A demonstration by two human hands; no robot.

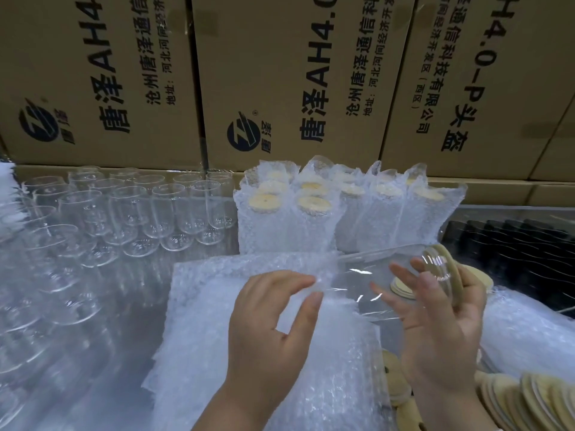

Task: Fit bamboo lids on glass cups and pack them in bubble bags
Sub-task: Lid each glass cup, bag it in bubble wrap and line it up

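Centrally, the left hand (270, 309) pinches the edge of a bubble bag (211, 306) between thumb and forefinger, while just right of it the right hand (441, 318) grips a glass cup (373, 275) held on its side, its bamboo lid (452, 269) at the right end and its base touching the bag's pinched edge. Behind the hands stand packed cups (311, 213) in bubble bags, with empty glasses (140, 206) at middle left, loose lids (529, 396) at lower right, and printed cardboard boxes (280, 73) across the top.

Bare left grip (267, 321); bare right grip (441, 331)
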